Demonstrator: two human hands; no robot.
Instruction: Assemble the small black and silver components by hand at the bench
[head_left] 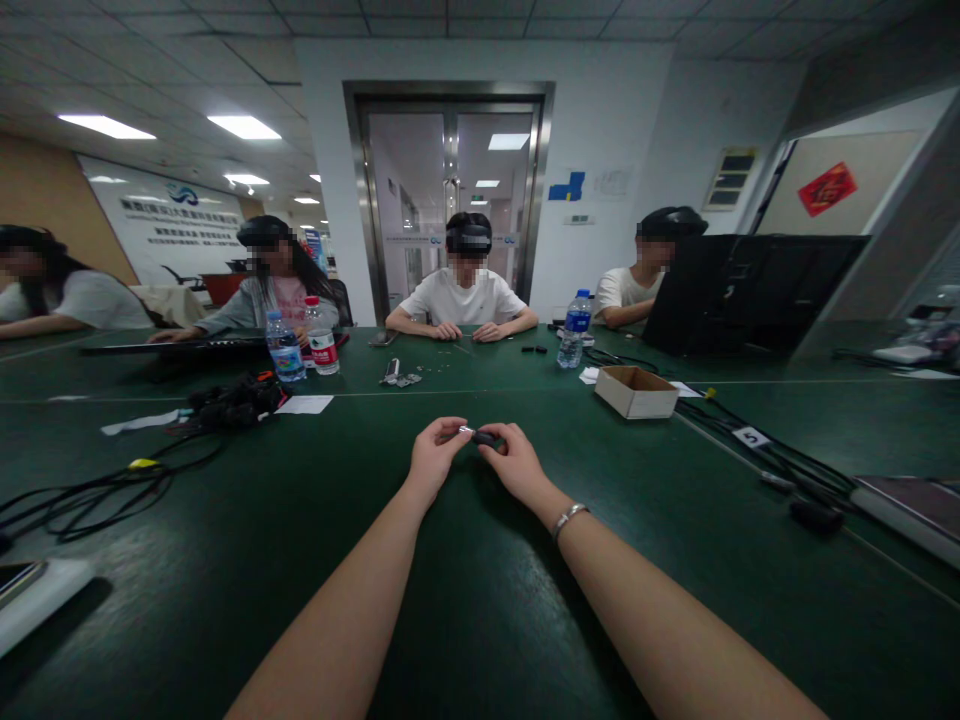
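Over the green table (480, 560), in the middle of the head view, my two hands meet at one small object. My left hand (435, 455) pinches its thin silver metal end (466, 430) between thumb and fingertips. The dark, rounded body (484, 438) is gripped by the thumb and fingers of my right hand (517, 462). Fingers cover part of it, and it is too small to tell its exact kind. A metal bracelet (570, 520) circles my right wrist.
An open cardboard box (636, 392) stands right of my hands. Bottles (285, 348) and black cables (112, 495) lie or stand leftward. Ahead are small metal pieces (405, 379), a water bottle (574, 330) and a seated person (463, 295). A black monitor (750, 293) stands at right.
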